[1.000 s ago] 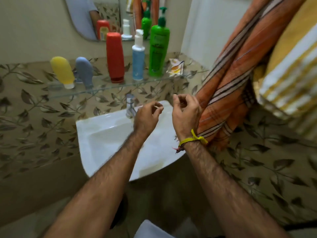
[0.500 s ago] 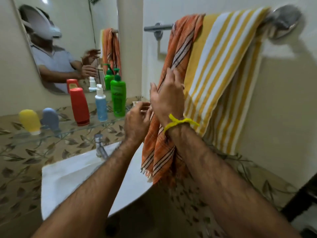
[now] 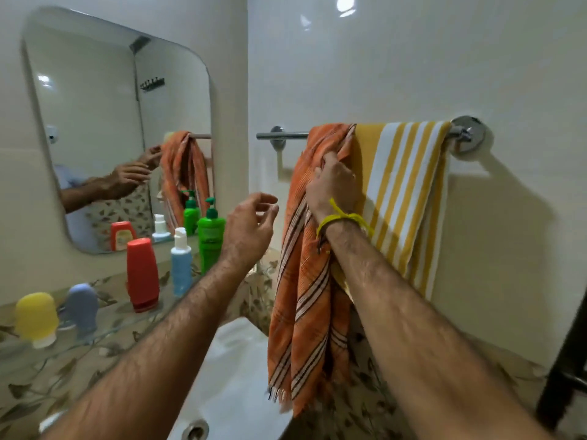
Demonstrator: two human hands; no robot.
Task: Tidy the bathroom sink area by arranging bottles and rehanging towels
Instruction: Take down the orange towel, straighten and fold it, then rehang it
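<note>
Left arm: bare forearm reaches from the near left edge up toward the middle of the view.
Left hand (image 3: 249, 225): raised in the air, back toward the camera, fingers loosely curled and spread, thumb apart from them, holding nothing, touching nothing.
Right arm: bare forearm runs from the near right corner up and to the left, a yellow thread tied round the wrist.
Right hand (image 3: 333, 182): higher and farther than the left, back toward the camera, fingers curled and pinching a fold of the orange towel (image 3: 305, 312).
</note>
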